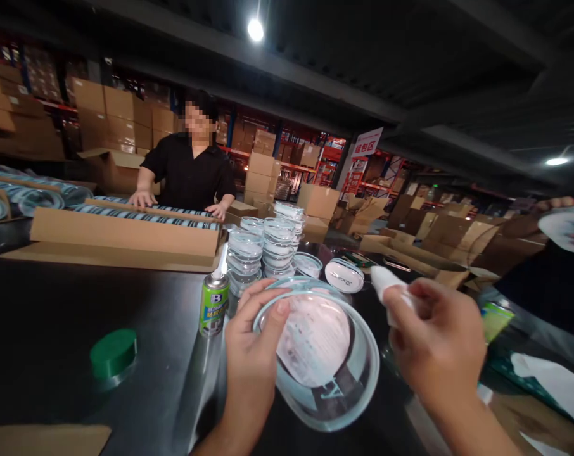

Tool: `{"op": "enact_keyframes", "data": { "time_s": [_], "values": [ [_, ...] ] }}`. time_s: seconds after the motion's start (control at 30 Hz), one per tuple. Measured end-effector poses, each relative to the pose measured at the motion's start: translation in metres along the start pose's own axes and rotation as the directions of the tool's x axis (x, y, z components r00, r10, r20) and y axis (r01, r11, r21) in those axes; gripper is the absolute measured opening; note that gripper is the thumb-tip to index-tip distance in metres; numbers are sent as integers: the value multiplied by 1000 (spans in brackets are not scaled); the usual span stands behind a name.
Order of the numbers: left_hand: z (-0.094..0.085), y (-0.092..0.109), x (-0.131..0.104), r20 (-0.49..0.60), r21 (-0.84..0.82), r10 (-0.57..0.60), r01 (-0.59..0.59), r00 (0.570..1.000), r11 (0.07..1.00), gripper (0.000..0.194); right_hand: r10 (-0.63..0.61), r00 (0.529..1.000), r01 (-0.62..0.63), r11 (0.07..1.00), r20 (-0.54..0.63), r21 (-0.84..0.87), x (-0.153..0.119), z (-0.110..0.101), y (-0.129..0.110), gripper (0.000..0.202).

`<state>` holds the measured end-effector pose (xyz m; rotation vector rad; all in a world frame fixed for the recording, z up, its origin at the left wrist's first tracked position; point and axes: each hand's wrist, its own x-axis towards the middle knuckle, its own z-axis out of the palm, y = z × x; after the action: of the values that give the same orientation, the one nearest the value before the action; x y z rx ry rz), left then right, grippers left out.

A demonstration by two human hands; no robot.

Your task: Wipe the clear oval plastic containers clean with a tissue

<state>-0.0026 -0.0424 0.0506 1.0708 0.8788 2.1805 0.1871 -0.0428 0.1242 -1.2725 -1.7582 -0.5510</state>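
My left hand (256, 354) grips the left rim of a clear glass dish (363, 380), thumb over the edge, fingers behind. A whitish round label with faint print shows in its middle, and the dish is tilted toward me. To its right, raised and apart from it, my right hand (434, 335) is closed on a white cloth (384, 278), whose tip sticks out past the fingers. Beyond the dish stand stacks of similar glass dishes (278, 244). One dish with a white printed face (344, 275) leans on the table behind.
A green spray can (214, 304) and a green round lid (113, 353) stand on the dark table (163, 316). Across it, a person (192, 164) touches an open carton (125, 231) of packed dishes. At right, another person's hand (560, 204) holds a dish.
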Motion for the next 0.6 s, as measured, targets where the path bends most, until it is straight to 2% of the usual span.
{"op": "enact_keyframes", "data": {
  "time_s": [0.07,0.17,0.23,0.3,0.43,0.53,0.6],
  "values": [
    [0,0,1,-41,-62,-49,47,998,997,17,26,1000,-26,997,3,-77,-1,-6,11,23],
    [-1,-1,6,-113,-199,-188,163,976,966,27,-101,993,92,984,-55,-150,-17,-6,27,4],
    [-2,0,10,-116,-332,-316,263,942,906,32,-218,971,197,962,-97,-191,-26,-3,33,14],
    [-1,2,14,-97,-445,-401,321,911,836,32,-279,953,255,948,-115,-191,-32,2,34,26],
    [1,7,16,-75,-540,-437,332,896,774,28,-283,952,277,958,-117,-70,-32,7,31,37],
    [3,7,15,-71,-545,-432,328,899,772,26,-298,944,298,954,-143,-22,-31,9,34,38],
    [3,6,13,-44,-530,-420,335,906,779,26,-257,959,260,966,-119,6,-30,11,36,36]
  ]
}}
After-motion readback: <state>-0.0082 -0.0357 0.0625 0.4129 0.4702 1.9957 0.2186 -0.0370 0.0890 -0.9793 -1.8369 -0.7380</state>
